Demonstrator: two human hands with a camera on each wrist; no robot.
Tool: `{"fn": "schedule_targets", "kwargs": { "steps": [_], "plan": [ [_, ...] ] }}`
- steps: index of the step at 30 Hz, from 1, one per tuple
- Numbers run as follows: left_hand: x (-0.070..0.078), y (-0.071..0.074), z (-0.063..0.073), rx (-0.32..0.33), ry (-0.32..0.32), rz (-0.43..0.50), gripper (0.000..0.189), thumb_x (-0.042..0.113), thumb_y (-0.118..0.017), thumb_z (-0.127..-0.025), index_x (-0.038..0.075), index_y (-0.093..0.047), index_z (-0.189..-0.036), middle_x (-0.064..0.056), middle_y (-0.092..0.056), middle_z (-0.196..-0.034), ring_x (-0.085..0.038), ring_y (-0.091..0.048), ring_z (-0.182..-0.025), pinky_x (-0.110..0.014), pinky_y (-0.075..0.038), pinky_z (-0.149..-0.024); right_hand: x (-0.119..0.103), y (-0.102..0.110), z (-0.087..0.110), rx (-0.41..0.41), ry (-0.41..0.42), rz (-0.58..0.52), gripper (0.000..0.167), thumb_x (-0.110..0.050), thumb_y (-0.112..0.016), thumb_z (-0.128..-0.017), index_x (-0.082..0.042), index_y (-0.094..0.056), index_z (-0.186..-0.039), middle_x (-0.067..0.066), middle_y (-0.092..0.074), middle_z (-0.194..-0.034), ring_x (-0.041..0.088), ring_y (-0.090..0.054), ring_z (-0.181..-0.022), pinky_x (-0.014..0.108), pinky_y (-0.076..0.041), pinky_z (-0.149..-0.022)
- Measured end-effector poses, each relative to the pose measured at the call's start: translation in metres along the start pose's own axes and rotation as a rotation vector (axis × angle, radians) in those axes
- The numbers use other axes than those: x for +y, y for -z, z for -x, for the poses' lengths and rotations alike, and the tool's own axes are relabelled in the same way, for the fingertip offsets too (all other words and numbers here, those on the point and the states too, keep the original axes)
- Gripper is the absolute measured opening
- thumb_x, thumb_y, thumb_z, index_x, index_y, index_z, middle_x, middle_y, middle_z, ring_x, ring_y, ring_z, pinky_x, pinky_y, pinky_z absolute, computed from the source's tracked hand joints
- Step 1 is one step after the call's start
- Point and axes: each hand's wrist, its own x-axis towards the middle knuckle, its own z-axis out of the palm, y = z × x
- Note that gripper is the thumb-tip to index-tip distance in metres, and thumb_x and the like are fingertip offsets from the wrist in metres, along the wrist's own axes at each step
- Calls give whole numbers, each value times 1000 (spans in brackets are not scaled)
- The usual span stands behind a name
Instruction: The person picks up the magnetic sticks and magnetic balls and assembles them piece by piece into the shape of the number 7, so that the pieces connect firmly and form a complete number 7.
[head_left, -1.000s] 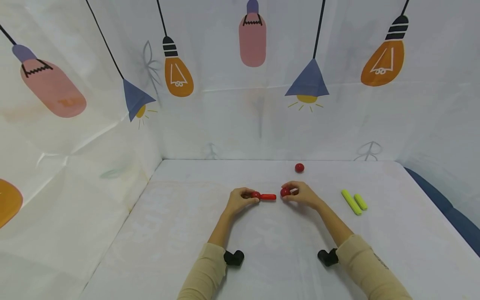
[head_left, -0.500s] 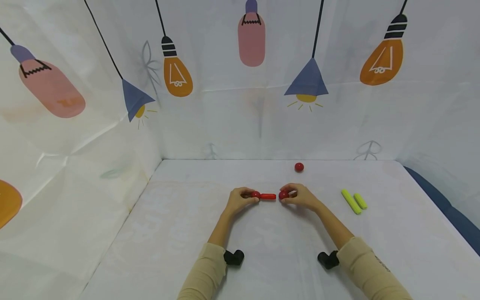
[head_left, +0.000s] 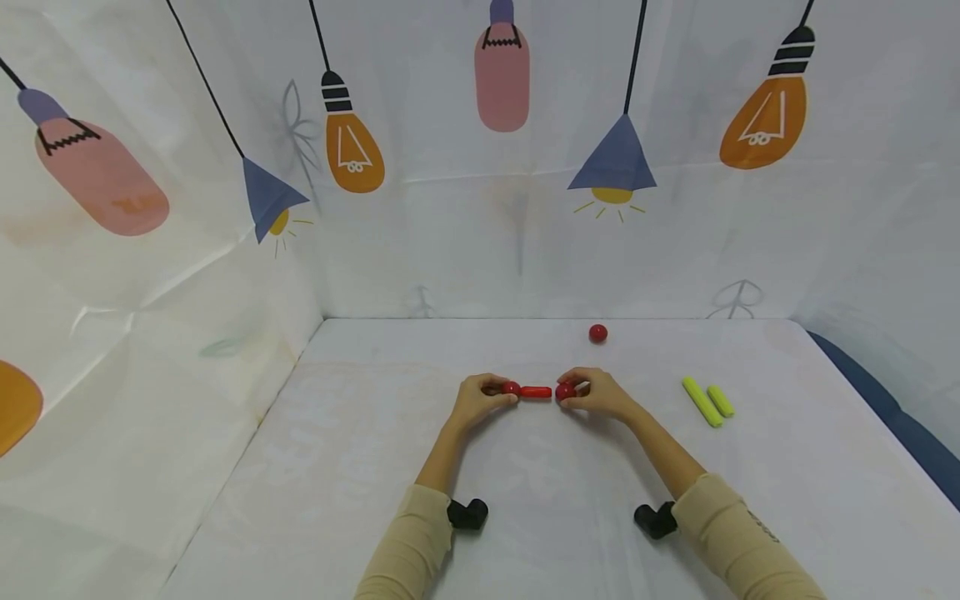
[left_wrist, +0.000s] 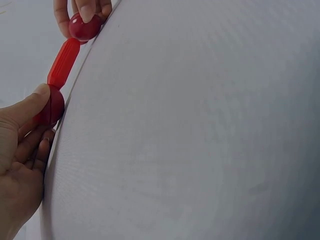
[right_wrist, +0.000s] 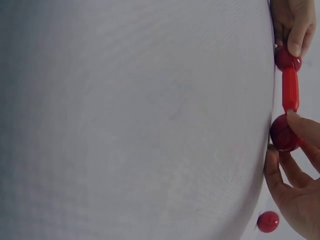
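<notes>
Two red balls stand at the ends of a short red rod near the middle of the table. My left hand pinches the left ball, which is joined to one end of the rod. My right hand pinches the other ball between thumb and fingers. That ball meets the rod's free end or nearly so; whether it is attached I cannot tell. In the right wrist view the thumb lies where ball and rod come together.
A third red ball lies near the table's back edge. Two yellow-green rods, one longer, lie side by side to the right. White sheeting printed with lamps hangs behind the white table.
My right hand has shifted slightly left with its ball, narrowing the gap to the red rod. My left hand, its ball and the rod have stayed put.
</notes>
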Motion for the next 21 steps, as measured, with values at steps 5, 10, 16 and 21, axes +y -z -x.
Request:
{"fn": "schedule_targets", "kwargs": {
  "steps": [5,10,16,21],
  "plan": [
    [0,0,0,0,-4,-4,33,16,-78,-77,-3,-69,-102,-15,-70,-97,-21,-64,-85,-27,-52,-75,-1,-1,0,3,9,4,35,-10,-70,-82,3,-60,-113,18,-62,-107,29,-61,-92,42,-52,-82],
    [1,1,0,0,1,-8,33,17,-78,-77,-3,-69,-102,-14,-70,-96,-20,-64,-84,-26,-51,-74,-3,-2,0,3,7,12,35,-10,-70,-82,2,-60,-113,18,-62,-107,29,-61,-92,41,-52,-81],
    [0,1,0,-4,2,-14,33,17,-78,-77,-2,-69,-103,-14,-70,-96,-19,-64,-84,-26,-51,-74,-6,-4,0,-2,20,16,36,-10,-71,-81,3,-60,-113,18,-62,-106,29,-61,-92,41,-52,-81],
    [5,2,0,-14,8,-26,33,17,-78,-77,-3,-69,-103,-14,-69,-97,-19,-63,-83,-27,-51,-74,-7,-5,0,4,3,27,36,-10,-70,-81,2,-60,-113,18,-62,-107,28,-61,-92,41,-52,-81]
  ]
}}
